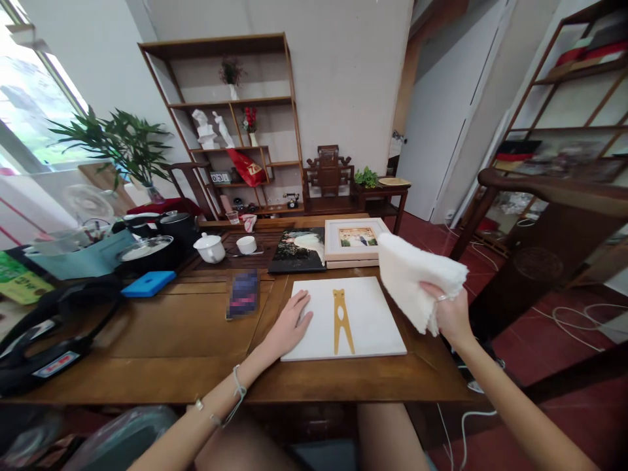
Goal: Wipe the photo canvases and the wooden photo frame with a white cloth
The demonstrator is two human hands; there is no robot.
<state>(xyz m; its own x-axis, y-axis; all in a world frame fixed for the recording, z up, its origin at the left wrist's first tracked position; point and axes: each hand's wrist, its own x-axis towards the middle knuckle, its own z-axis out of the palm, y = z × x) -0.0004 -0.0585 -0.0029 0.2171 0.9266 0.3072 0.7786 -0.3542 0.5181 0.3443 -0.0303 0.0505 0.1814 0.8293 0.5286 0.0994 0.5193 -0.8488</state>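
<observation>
My left hand (290, 323) rests on the left edge of a flat white board (309, 343), its fingers stretched out. In the middle of the board is a mustard-yellow shape (339, 330) with two long legs and an oval hole. From here I cannot tell whether it is a loose piece or part of the surface. My right hand (450, 313) grips a folded white cloth (412, 271) by its lower right corner. The cloth is held up to the right of the board, past the table's right side, and its fluffy edge hangs down.
Behind the board are a pale framed picture (332, 242) and a dark picture panel (287, 255). A white lidded cup (210, 248), a small white bowl (246, 245), a blue box (148, 284) and headphones (105, 320) occupy the table's left. A wooden chair (524, 255) stands right.
</observation>
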